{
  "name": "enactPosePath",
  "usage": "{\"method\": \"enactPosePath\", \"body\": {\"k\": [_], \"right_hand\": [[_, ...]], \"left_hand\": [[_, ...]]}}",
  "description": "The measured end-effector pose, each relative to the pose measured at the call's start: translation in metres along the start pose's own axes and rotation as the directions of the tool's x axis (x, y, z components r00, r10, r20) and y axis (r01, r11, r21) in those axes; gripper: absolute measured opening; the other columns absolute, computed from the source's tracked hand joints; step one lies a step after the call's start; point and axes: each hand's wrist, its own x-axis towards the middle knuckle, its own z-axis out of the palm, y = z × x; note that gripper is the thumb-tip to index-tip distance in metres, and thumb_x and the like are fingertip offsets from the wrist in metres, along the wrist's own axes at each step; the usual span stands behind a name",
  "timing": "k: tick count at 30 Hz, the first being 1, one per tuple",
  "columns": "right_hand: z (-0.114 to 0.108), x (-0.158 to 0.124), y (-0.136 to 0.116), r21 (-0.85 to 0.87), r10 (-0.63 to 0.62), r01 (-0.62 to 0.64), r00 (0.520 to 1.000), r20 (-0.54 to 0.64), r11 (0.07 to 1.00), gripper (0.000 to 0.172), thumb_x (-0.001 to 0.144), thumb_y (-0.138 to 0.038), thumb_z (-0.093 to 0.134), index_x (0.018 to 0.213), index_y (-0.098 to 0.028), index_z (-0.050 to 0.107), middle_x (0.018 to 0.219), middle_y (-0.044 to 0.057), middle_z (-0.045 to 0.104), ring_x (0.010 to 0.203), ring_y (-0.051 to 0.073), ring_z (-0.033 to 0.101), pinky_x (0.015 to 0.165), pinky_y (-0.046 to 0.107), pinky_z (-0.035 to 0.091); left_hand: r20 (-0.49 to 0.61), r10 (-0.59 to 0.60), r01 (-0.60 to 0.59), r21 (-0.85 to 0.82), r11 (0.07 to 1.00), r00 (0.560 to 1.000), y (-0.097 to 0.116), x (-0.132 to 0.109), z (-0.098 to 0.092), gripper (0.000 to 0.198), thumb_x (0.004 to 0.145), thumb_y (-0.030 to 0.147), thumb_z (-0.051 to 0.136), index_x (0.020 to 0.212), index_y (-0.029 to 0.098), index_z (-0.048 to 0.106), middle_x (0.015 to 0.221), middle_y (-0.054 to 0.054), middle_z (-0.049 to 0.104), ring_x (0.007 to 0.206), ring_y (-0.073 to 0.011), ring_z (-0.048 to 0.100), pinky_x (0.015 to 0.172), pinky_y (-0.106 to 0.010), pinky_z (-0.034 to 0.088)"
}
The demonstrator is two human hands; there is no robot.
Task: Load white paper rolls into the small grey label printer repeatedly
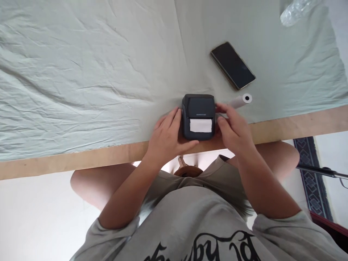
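A small dark thermal receipt printer (200, 106) sits at the table's near edge, with a strip of white paper (201, 125) sticking out of its front slot. My left hand (166, 137) holds the printer's left side, its fingers stretched along the wall and its thumb lying across the front lower corner. At the right side, my right hand (234, 127) steadies the printer with its index fingertip against the wall. Its thumb is bent, and the other fingers are partly hidden. Just beyond my right hand lies a white paper roll (238, 102) with a dark core.
A black smartphone (233, 65) lies on the pale green tablecloth (89, 65), beyond the roll. At the far right is a clear plastic bottle (296, 12). The wooden table edge (114, 154) runs in front of my lap. A patterned rug (312, 177) is on the floor at right.
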Motion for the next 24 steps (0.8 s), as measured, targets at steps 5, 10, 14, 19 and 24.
{"method": "enactPosePath", "body": {"k": [5,10,14,19,24], "right_hand": [[-0.018,0.020,-0.019,-0.038,-0.031,0.033,0.998,0.053,0.999,0.044,0.077,-0.029,0.078,0.120,-0.028,0.067,0.070,-0.006,0.062,0.055,0.012,0.052,0.056,0.029,0.046],[-0.028,0.043,-0.043,-0.108,-0.047,0.053,0.997,0.059,0.993,0.025,0.085,-0.029,0.070,0.109,-0.028,0.068,0.051,-0.010,0.054,0.045,0.013,0.048,0.056,0.031,0.042],[-0.023,0.055,-0.051,-0.166,-0.104,0.102,0.995,-0.006,0.981,0.010,0.095,-0.032,0.059,0.103,-0.029,0.065,0.065,-0.004,0.071,0.054,0.016,0.061,0.062,0.035,0.045],[-0.005,0.067,-0.053,-0.449,-0.116,0.242,0.950,0.291,0.860,0.009,0.087,-0.026,0.065,0.094,-0.028,0.070,0.089,0.002,0.079,0.072,0.024,0.068,0.064,0.037,0.039],[-0.005,0.084,-0.075,-0.665,0.098,0.310,0.860,0.501,0.680,0.035,0.086,-0.025,0.066,0.121,-0.029,0.072,0.097,0.007,0.079,0.083,0.029,0.070,0.064,0.036,0.037]], "left_hand": [[-0.015,-0.016,0.015,-0.055,0.998,1.000,0.000,-0.001,-0.002,0.084,0.099,0.065,0.059,0.160,0.008,0.043,0.163,-0.024,0.049,0.150,-0.0380,0.051,0.124,-0.054,0.043],[-0.007,-0.002,0.002,-0.062,0.998,1.000,0.003,-0.001,-0.004,0.082,0.100,0.062,0.056,0.158,0.004,0.046,0.161,-0.026,0.052,0.149,-0.0374,0.052,0.125,-0.054,0.042],[-0.023,-0.004,0.002,-0.065,0.998,1.000,0.003,-0.001,-0.004,0.082,0.100,0.062,0.056,0.157,0.004,0.047,0.160,-0.026,0.052,0.148,-0.0383,0.053,0.124,-0.056,0.043],[-0.028,0.005,-0.007,-0.065,0.998,1.000,0.001,-0.002,-0.003,0.080,0.101,0.060,0.056,0.157,0.004,0.047,0.159,-0.026,0.053,0.147,-0.0382,0.055,0.123,-0.054,0.043],[-0.025,0.020,-0.021,-0.050,0.999,0.999,0.001,-0.002,-0.004,0.081,0.102,0.059,0.054,0.157,0.000,0.046,0.158,-0.027,0.054,0.146,-0.0373,0.055,0.124,-0.052,0.043]]}}
